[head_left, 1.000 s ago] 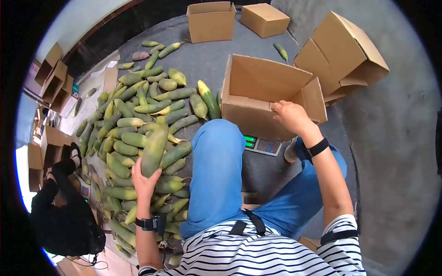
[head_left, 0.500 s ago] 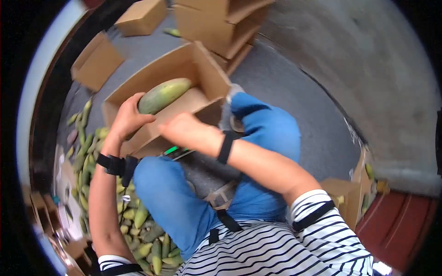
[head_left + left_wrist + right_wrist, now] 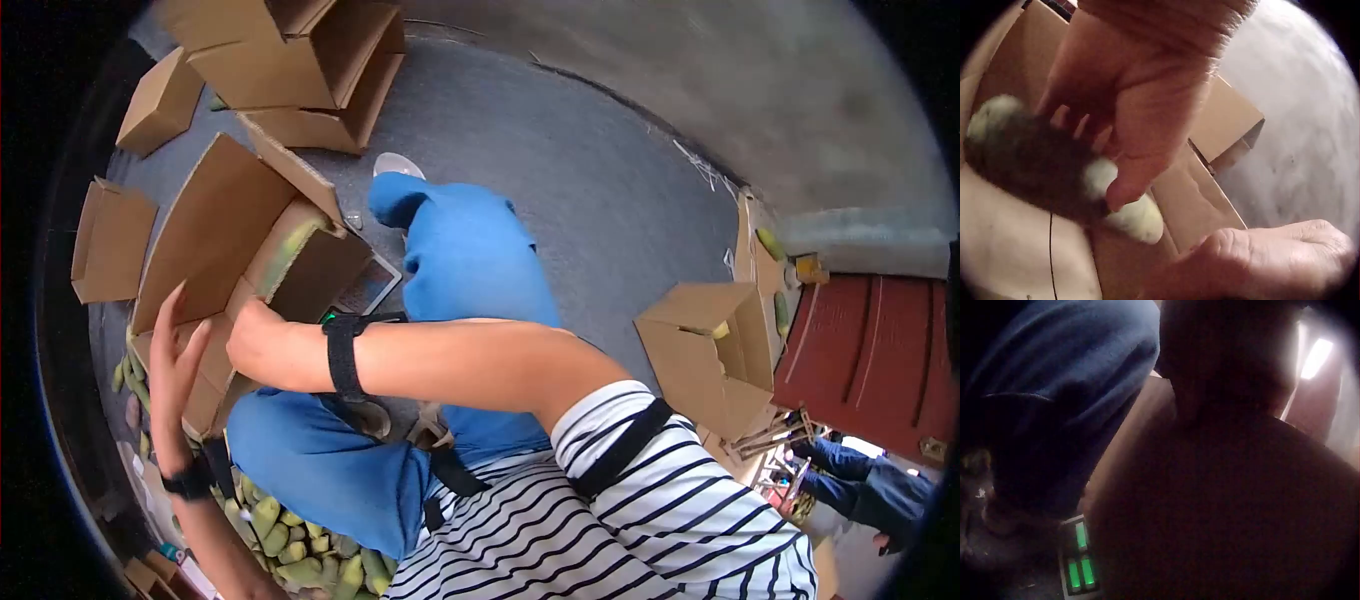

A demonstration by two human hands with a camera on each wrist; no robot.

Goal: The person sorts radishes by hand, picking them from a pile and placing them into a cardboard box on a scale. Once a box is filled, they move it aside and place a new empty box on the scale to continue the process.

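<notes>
Hovering over the open brown cardboard box [image 3: 215, 240], your left hand [image 3: 175, 365] has fingers spread, gripping nothing. The long green-and-pale gourd [image 3: 1054, 172] lies inside just below them, long axis along the box floor. Your right hand [image 3: 250, 340] rests on the near rim; finger state unclear. Open room lies upward only.

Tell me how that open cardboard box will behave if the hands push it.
The cardboard box likely slides easily: only one gourd shows inside, so it is probably light. Its raised flaps look thin and would likely bend under the left hand. Perched on the scale, it might tip if shoved high.
</notes>
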